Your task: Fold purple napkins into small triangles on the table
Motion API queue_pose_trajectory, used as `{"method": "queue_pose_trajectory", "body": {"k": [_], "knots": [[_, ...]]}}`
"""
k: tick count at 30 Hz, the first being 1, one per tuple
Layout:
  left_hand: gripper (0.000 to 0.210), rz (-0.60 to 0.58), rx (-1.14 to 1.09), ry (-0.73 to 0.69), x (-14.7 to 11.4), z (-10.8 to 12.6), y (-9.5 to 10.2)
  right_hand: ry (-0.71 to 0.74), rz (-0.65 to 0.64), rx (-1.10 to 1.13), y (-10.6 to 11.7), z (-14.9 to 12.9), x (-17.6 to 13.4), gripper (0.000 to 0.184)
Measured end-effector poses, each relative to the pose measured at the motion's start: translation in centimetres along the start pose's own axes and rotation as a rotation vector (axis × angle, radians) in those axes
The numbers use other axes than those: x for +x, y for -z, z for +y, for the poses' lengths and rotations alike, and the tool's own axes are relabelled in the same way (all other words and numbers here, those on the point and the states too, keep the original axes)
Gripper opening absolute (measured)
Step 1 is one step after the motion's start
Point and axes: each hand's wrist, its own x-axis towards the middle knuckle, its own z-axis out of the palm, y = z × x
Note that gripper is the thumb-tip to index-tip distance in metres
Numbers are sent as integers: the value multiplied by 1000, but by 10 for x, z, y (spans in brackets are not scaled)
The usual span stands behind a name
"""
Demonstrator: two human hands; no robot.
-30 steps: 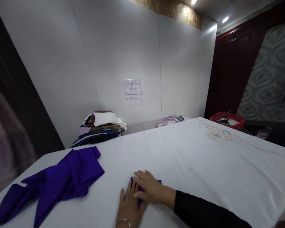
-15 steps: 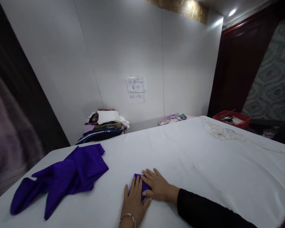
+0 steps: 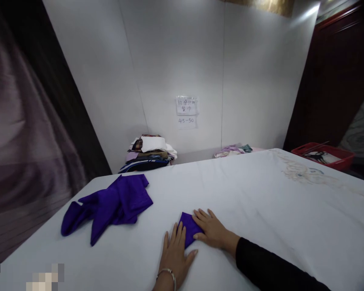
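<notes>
A small folded purple cloth (image 3: 189, 228) lies flat on the white-covered table (image 3: 218, 266) between my two hands. My left hand (image 3: 176, 250), with a silver bangle at the wrist, rests its outstretched fingers on the cloth's left edge, thumb apart. From the right, my right hand (image 3: 210, 229) lies flat with its fingers and thumb over the cloth's right edge. Off to the left is a larger purple cloth (image 3: 118, 202), crumpled and spread loosely, touched by neither hand.
Behind the table's far edge sits a stack of folded clothes (image 3: 151, 153). Some lilac fabric (image 3: 232, 150) lies farther right. A red basket (image 3: 339, 159) stands at the right. Paper signs (image 3: 187, 112) hang on the wall, and a curtain (image 3: 27, 133) is at the left.
My hands have moved slightly apart, so more of the small folded cloth shows. The camera view has turned a little to the left; the larger purple cloth stays on the table.
</notes>
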Motion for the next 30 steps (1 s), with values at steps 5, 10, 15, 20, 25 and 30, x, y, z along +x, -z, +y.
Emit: {"method": "queue_pose_trajectory", "body": {"k": [5,10,15,20,25,30], "knots": [[72,-49,-3,31,-30,-15,-5,-4,-13,4,0,0,-1,75],[67,-1,-9,23,-55,-30,-18,1,-8,-4,-2,2,-1,73],[52,135,-86,70,-69,-30,-17,-13,-28,-27,-3,2,-2,74],[35,274,-172,122,-68,-21,1,-15,-34,-70,-8,6,-1,77],[20,339,-234,155,-60,-16,14,0,-35,-106,-14,11,0,75],[12,328,-270,158,-57,-15,18,0,-31,-113,-15,11,-1,78]]}}
